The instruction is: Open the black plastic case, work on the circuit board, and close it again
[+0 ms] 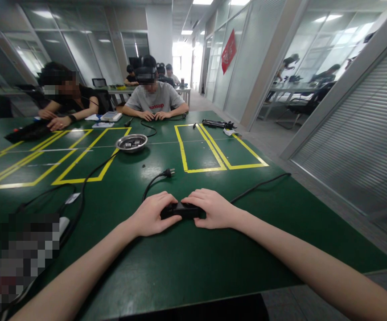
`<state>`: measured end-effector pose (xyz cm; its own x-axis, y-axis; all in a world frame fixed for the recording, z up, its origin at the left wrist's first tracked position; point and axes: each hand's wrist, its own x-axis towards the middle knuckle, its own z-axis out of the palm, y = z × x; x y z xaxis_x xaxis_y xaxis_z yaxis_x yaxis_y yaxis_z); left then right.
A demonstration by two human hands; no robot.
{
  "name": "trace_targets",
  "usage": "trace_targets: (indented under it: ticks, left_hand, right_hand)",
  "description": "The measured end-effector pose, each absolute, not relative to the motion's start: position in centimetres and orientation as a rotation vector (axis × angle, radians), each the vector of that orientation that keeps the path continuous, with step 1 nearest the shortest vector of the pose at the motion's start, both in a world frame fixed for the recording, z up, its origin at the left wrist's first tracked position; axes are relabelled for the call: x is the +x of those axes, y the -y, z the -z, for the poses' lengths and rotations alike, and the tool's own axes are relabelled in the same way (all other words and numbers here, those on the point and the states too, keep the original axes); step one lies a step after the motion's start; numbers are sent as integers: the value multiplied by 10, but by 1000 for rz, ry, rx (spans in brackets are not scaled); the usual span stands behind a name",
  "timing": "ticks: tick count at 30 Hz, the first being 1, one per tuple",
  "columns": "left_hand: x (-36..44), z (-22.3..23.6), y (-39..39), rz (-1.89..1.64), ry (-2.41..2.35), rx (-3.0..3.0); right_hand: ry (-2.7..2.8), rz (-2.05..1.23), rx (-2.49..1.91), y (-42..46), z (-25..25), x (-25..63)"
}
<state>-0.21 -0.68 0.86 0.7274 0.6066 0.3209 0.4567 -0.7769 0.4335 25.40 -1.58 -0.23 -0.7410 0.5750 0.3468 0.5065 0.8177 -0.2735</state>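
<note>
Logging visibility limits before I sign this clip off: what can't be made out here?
All in the head view:
- Both ends of the black block: covered by the left hand and right hand.
- Pieces in the metal bowl: too small.
- Lower-left object: pixelated, cut off by the picture's edge.
- Right-hand cable's far end: lost at the table edge.

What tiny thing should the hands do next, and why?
Perhaps the left hand should let go of the black block and pick up the plug: it lies loose on the table, and the right hand grips the block's other end.
</note>
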Motion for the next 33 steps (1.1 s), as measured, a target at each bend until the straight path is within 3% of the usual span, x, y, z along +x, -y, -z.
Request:
trace_targets:
  ticks: [17,33]
  left_hand:
    - [4,-15,9,-543,-711,2899]
    - [6,-10,13,-512,-989,2452]
  right_hand:
    - [2731,-406,-915,19,-14,256]
    - [2722,408,-726,14,-4,259]
